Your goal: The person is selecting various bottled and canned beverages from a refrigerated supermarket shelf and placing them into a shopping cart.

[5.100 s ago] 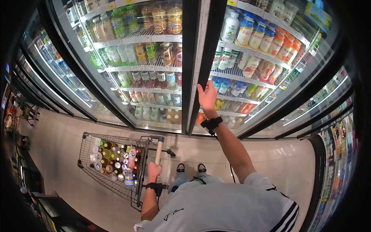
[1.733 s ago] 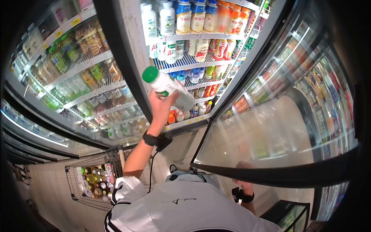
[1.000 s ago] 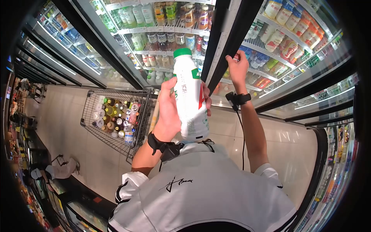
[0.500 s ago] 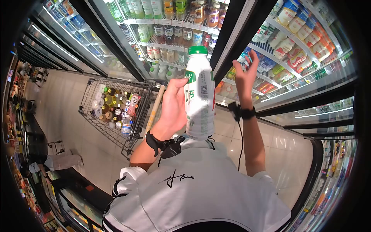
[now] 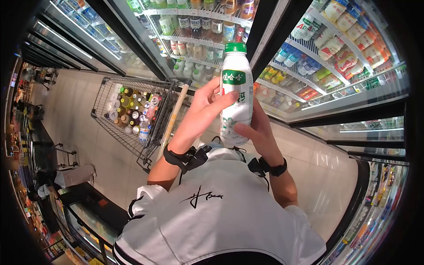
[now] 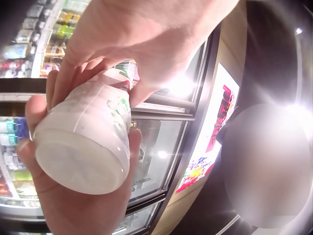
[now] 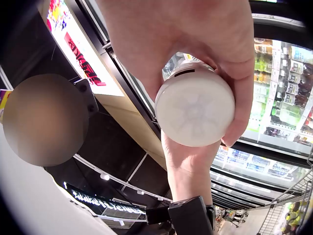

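Note:
A white milk drink bottle with a green cap and green label stands upright in front of the chest, its front turned up to the head view. My left hand grips its upper body from the left, thumb across the front. My right hand holds the lower body from the right, thumb over the front near the base. In the left wrist view the bottle's pale base faces the camera. The right wrist view shows the round base between both hands, and the far fingers are partly hidden.
A wire shopping cart full of several bottles stands on the left, its handle close to the left forearm. Glass-door coolers with stocked shelves line the front. Another person is at the far left, beside a low display case.
My left hand has let go of the cart handle and brought the bottle out of the cooler. The cooler door has swung shut. My right hand has left the door and taken hold of the bottle, now turned.

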Available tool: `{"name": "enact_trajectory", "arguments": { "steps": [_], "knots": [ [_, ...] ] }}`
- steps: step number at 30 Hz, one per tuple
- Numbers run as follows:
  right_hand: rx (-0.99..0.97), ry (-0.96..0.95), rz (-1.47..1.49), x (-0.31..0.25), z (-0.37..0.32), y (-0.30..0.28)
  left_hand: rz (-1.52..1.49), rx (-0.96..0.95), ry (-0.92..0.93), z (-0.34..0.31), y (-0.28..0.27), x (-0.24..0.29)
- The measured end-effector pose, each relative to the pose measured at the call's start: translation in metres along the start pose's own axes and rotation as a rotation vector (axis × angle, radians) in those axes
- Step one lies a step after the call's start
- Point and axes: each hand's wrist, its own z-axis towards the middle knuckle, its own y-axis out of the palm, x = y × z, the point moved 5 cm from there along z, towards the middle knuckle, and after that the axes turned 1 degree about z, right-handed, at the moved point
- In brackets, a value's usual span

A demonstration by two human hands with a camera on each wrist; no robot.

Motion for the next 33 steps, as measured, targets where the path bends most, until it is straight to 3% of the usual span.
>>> {"name": "enact_trajectory", "arguments": {
  "steps": [7, 10, 12, 14, 17, 29, 33],
  "knots": [
    [0.096, -0.045, -0.132, 0.007, -0.004, -0.006, 0.337, 0.101, 0.077, 0.001, 0.004, 0.010],
    [0.111, -0.049, -0.117, 0.002, -0.007, -0.004, 0.336, 0.066, 0.129, 0.004, 0.002, 0.000],
    [0.115, -0.038, -0.105, 0.000, -0.010, -0.005, 0.272, 0.030, 0.140, 0.006, 0.004, -0.002],
    [0.120, -0.024, -0.085, -0.002, -0.012, -0.005, 0.008, 0.007, 0.112, 0.007, 0.005, -0.006],
    [0.161, 0.004, 0.004, -0.005, -0.017, -0.008, -0.052, -0.019, 0.094, 0.007, 0.002, -0.007],
    [-0.025, 0.119, 0.345, -0.002, -0.020, 0.005, -0.061, 0.038, 0.170, 0.001, 0.003, -0.002],
    [-0.172, 0.142, 0.536, 0.002, -0.022, 0.014, -0.119, 0.020, 0.201, 0.001, -0.005, -0.008]
  ]
}}
